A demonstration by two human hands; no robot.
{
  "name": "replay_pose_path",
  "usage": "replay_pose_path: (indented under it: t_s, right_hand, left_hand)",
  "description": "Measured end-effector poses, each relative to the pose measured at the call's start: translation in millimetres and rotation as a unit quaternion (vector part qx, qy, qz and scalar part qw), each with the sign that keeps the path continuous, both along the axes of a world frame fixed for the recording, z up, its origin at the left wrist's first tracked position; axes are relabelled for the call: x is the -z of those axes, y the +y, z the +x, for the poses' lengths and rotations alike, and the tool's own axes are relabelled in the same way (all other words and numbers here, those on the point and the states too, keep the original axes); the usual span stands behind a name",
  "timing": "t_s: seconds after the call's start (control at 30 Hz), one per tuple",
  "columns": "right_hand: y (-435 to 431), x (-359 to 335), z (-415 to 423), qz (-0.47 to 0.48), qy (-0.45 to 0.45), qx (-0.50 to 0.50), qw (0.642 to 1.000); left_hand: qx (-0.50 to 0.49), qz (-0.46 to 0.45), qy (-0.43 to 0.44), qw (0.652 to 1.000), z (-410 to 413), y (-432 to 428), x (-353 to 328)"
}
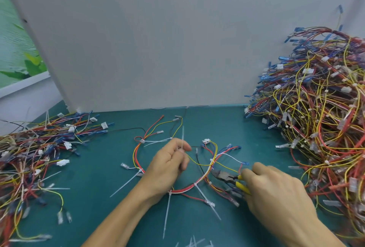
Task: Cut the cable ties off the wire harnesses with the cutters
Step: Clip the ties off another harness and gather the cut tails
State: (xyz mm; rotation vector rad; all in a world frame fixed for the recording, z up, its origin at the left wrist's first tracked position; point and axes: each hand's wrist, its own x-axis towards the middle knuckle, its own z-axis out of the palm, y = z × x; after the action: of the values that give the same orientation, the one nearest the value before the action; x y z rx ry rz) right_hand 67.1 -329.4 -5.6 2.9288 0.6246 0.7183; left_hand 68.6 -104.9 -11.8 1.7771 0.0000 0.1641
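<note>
A wire harness (199,181) of red, yellow, white and black wires lies looped on the green table (118,197), with several white cable ties (205,200) sticking out of it. My left hand (167,167) rests over the loop's middle and pinches a white cable tie (182,138) that points upward. My right hand (276,193) grips the yellow handles of the cutters (227,177). The cutters' dark jaws point left and sit close to the harness at its right side, near a tie.
A large heap of wire harnesses (316,118) fills the right side. A flatter pile of harnesses (35,157) lies at the left. A grey panel (158,39) stands behind the table. Loose cut ties (193,242) lie at the front edge.
</note>
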Motion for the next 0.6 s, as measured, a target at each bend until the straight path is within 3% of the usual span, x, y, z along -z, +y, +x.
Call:
replay_pose_path:
  t_s: [0.17,0.2,0.27,0.37,0.43,0.6]
  right_hand:
    - [-5.7,-2.5,0.7,0.008,0.022,0.009,1.000]
    - [-5.8,-3.6,0.7,0.008,0.036,0.007,0.999]
    - [-4.1,-6.0,-0.4,-0.009,0.068,0.016,0.997]
    - [-1.5,-9.7,-0.3,-0.045,0.105,0.035,0.993]
    - [0.9,-14.6,0.9,-0.052,0.105,0.025,0.993]
    - [10.8,-31.6,12.8,-0.082,0.140,-0.022,0.987]
  left_hand:
    - [0.014,-0.049,0.036,0.998,-9.8,7.9,-9.0]
    - [0.023,-0.021,0.029,0.999,-14.1,8.7,-8.9]
    - [0.043,0.123,-0.026,0.991,-23.7,11.6,-2.6]
    - [0.075,0.334,-0.102,0.934,-31.9,9.2,13.1]
    - [0.074,0.357,-0.115,0.924,-31.4,5.2,18.7]
    - [0.049,0.323,-0.104,0.939,-23.5,2.1,19.0]
